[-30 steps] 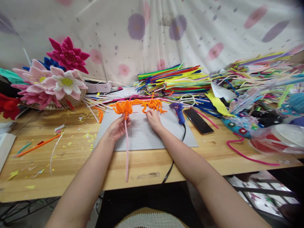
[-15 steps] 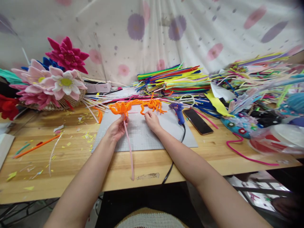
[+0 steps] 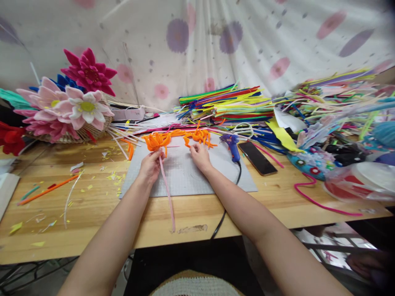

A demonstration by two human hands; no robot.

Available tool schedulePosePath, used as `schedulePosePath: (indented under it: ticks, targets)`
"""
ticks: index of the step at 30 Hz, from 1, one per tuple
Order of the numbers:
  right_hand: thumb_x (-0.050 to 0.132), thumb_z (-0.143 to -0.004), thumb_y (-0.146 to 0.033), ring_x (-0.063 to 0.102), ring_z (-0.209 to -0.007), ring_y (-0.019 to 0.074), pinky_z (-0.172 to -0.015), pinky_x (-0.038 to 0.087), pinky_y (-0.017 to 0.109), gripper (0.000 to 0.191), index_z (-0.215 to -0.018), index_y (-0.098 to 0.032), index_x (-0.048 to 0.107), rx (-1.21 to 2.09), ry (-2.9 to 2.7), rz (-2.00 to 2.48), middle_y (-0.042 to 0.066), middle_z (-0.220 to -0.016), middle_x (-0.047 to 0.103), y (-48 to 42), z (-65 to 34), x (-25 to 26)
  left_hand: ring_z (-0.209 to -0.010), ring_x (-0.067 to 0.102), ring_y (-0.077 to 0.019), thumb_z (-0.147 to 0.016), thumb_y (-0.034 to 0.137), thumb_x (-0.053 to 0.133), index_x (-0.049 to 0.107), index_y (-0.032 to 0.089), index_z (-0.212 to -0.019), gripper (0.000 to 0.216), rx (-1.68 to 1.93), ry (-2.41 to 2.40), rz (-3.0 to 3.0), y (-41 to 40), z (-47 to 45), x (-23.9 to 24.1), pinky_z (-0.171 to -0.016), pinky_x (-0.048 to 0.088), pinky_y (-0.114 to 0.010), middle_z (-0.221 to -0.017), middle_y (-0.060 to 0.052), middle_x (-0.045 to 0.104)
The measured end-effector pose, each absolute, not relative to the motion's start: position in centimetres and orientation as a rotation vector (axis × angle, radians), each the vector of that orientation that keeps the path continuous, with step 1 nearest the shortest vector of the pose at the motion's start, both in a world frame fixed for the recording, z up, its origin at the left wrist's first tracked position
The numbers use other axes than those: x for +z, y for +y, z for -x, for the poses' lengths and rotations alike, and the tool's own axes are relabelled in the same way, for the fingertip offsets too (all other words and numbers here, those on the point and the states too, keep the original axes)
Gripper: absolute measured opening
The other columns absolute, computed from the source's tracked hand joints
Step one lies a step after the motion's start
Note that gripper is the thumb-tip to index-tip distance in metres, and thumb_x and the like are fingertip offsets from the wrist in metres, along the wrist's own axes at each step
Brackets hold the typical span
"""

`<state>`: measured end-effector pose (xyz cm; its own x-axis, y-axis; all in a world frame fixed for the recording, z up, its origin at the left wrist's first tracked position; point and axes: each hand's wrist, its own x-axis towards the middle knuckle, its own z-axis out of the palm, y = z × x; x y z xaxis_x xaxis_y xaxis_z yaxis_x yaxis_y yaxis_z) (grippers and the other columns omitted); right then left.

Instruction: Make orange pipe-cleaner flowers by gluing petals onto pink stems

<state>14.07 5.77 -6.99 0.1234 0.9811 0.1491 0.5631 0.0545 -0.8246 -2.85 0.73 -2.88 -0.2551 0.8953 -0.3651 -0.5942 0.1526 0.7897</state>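
Closed around a pink stem (image 3: 167, 193), my left hand (image 3: 150, 166) holds up an orange pipe-cleaner flower (image 3: 156, 142) over the left part of the grey cutting mat (image 3: 182, 176). The stem hangs down past the mat's front edge. My right hand (image 3: 199, 155) pinches a small bent orange pipe-cleaner petal (image 3: 187, 141), a short way right of the flower and apart from it. Behind the right hand lies a heap of curled orange pipe-cleaner pieces (image 3: 200, 135) at the mat's back edge.
A blue glue gun (image 3: 232, 148) with a black cord lies on the mat's right side, beside a phone (image 3: 257, 158) and scissors (image 3: 243, 130). Bundled pipe cleaners (image 3: 228, 102) line the back. Felt-like flowers (image 3: 86, 107) stand left; yellow scraps (image 3: 114, 176) litter the wooden table (image 3: 98, 213).
The flower in my left hand has turned, its petals now facing differently. My right hand has shifted slightly right, and the orange petal in it shows a changed angle.
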Motion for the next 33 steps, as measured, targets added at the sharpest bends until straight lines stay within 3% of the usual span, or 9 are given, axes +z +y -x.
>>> schedulePosePath:
  ticks: [11,17,21,33]
  targets:
    - [0.045,-0.08,-0.029,0.058,-0.073,0.0187,-0.068,0.04,0.029,0.016,-0.073,-0.019,0.055,0.56,-1.585,1.746,0.004,-0.076,0.064,6.7,-15.5,-6.9,-0.052,0.058,-0.006,-0.087,0.019,0.047,0.061,0.009,-0.08,0.019,1.532,1.05,-0.391,0.8,2.9,-2.8,-0.042,0.042,-0.015,-0.063,-0.001,0.06]
    - [0.045,-0.079,-0.029,0.059,-0.074,0.0196,-0.068,0.041,0.03,0.016,-0.073,-0.02,0.055,0.577,-1.592,1.748,0.004,-0.076,0.064,6.5,-15.3,-6.7,-0.044,0.048,-0.0037,-0.091,0.02,0.033,0.059,0.009,-0.087,0.029,1.432,0.818,-0.324,0.5,3.5,-2.1,-0.042,0.04,-0.014,-0.056,0.002,0.049]
    - [0.044,-0.079,-0.03,0.057,-0.073,0.0185,-0.069,0.041,0.03,0.017,-0.074,-0.02,0.057,0.589,-1.612,1.748,0.003,-0.074,0.063,6.5,-15.3,-6.8,-0.042,0.043,-0.0034,-0.093,0.03,0.03,0.057,0.008,-0.089,0.035,1.401,0.732,-0.272,0.5,3.7,-1.9,-0.038,0.038,-0.012,-0.054,0.003,0.044]
    - [0.044,-0.077,-0.028,0.052,-0.062,0.0133,-0.06,0.036,0.024,0.017,-0.07,-0.019,0.056,0.612,-1.634,1.625,-0.001,-0.063,0.058,6.8,-15.2,-7.3,-0.042,0.037,-0.0018,-0.093,0.023,0.032,0.051,0.009,-0.089,0.024,1.206,0.294,-0.009,0.3,5.0,-2.3,-0.037,0.036,-0.004,-0.053,0.004,0.037]
